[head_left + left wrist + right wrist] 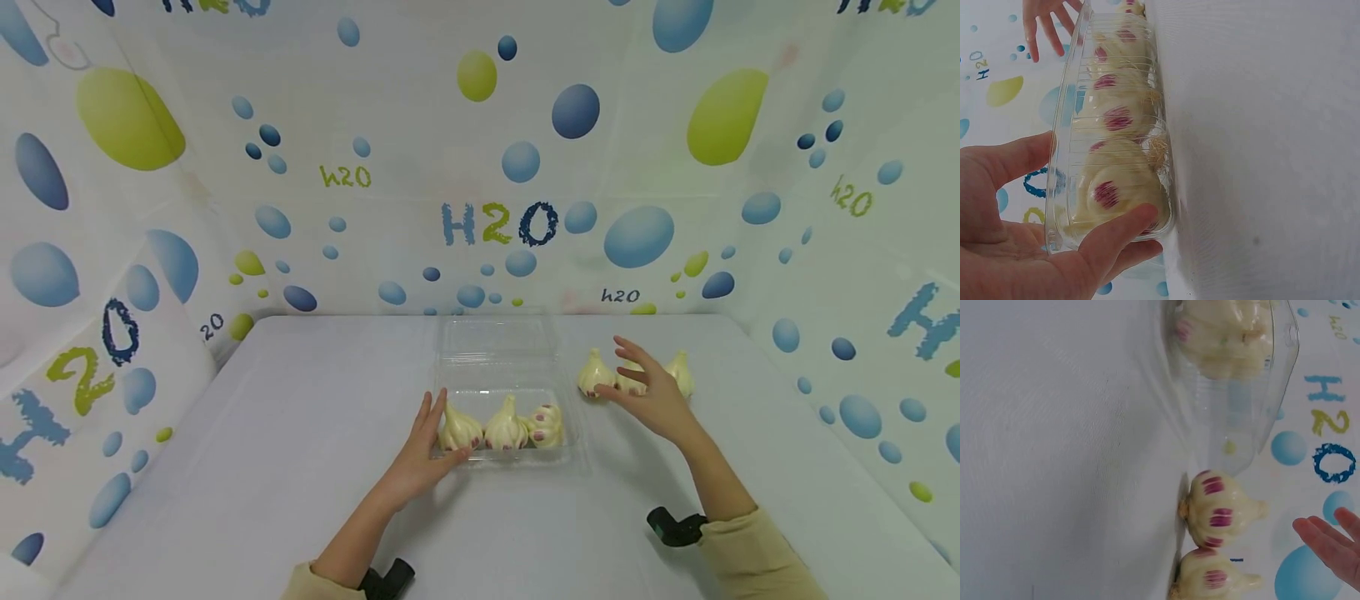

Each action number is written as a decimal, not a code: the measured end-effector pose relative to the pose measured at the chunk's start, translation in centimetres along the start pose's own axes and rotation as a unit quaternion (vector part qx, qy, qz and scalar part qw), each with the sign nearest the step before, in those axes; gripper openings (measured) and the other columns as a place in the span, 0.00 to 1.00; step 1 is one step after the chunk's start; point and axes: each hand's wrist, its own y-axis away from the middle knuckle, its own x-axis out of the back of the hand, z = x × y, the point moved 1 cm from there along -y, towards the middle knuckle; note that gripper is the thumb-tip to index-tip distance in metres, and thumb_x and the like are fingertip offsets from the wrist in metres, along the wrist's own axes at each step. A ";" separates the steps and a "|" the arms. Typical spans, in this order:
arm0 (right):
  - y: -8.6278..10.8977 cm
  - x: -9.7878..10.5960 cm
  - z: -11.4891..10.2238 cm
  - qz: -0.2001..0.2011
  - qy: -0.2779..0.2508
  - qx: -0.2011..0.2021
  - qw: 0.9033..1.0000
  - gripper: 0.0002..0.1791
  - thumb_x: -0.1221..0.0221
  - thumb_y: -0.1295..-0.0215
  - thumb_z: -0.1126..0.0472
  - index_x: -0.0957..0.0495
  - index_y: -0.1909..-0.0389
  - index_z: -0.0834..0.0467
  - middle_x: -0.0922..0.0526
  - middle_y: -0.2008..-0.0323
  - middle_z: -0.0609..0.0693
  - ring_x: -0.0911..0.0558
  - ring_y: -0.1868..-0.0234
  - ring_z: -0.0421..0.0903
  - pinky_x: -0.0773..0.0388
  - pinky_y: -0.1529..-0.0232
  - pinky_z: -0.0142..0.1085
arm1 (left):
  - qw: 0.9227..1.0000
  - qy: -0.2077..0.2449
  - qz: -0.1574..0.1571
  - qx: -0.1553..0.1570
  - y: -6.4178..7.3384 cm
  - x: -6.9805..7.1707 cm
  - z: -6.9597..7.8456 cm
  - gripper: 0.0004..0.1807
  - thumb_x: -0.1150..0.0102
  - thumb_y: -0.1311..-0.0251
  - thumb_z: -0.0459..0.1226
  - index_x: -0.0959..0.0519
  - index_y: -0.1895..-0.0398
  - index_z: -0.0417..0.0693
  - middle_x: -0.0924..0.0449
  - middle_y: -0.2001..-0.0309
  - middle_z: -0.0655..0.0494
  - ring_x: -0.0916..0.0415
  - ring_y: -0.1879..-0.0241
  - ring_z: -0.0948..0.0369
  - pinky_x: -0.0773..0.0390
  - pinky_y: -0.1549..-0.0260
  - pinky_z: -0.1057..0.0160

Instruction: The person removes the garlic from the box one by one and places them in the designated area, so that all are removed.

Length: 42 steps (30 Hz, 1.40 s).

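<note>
In the head view my right hand (654,402) partly hides the middle loose bulb (632,387); the bottom edge cuts off both my sleeves (757,558). My left wrist view crops my left hand (1022,262), the right one crops the box (1241,425).

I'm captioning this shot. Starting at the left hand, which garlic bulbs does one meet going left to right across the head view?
Left hand, left boxed bulb, middle boxed bulb, right boxed bulb, left loose bulb, middle loose bulb partly behind the right hand, right loose bulb.
</note>
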 end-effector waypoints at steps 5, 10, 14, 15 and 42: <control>0.2 -0.9 -0.4 -0.006 -0.011 0.013 1.000 0.44 0.34 0.48 0.52 0.45 0.31 0.48 0.40 0.36 0.60 0.32 0.41 0.61 0.31 0.49 0.55 | 1.000 -0.004 0.002 -0.004 0.1 -0.2 -0.3 0.48 0.40 0.44 0.40 0.60 0.28 0.50 0.74 0.29 0.41 0.51 0.37 0.35 0.42 0.44 0.39; 0.6 -1.6 -1.1 -0.013 -0.019 0.024 0.999 0.43 0.34 0.49 0.50 0.44 0.32 0.44 0.39 0.36 0.57 0.32 0.41 0.58 0.28 0.51 0.50 | 1.000 -0.005 0.003 -0.008 0.2 -0.3 -0.5 0.48 0.40 0.44 0.40 0.60 0.27 0.52 0.74 0.29 0.41 0.52 0.36 0.35 0.43 0.44 0.40; 0.8 -2.3 -1.7 -0.024 -0.031 0.033 0.999 0.43 0.34 0.49 0.50 0.43 0.33 0.43 0.38 0.36 0.56 0.32 0.40 0.58 0.28 0.51 0.50 | 1.000 -0.003 0.002 -0.011 0.4 -0.4 -0.6 0.48 0.40 0.43 0.40 0.61 0.27 0.53 0.74 0.29 0.41 0.51 0.37 0.35 0.43 0.44 0.40; 0.9 -2.5 -1.8 -0.025 -0.034 0.037 0.998 0.42 0.34 0.49 0.51 0.43 0.33 0.43 0.38 0.36 0.56 0.32 0.40 0.59 0.28 0.51 0.51 | 1.000 -0.002 0.002 -0.012 0.4 -0.4 -0.6 0.48 0.40 0.43 0.40 0.60 0.27 0.53 0.74 0.29 0.41 0.51 0.37 0.35 0.43 0.44 0.39; 1.4 -8.3 -3.9 -0.064 -0.077 0.086 0.991 0.42 0.33 0.50 0.51 0.42 0.34 0.40 0.37 0.36 0.51 0.31 0.40 0.55 0.26 0.53 0.46 | 1.000 -0.004 0.015 -0.026 1.3 -1.2 -1.5 0.47 0.40 0.44 0.39 0.60 0.28 0.51 0.73 0.29 0.41 0.48 0.39 0.33 0.42 0.45 0.39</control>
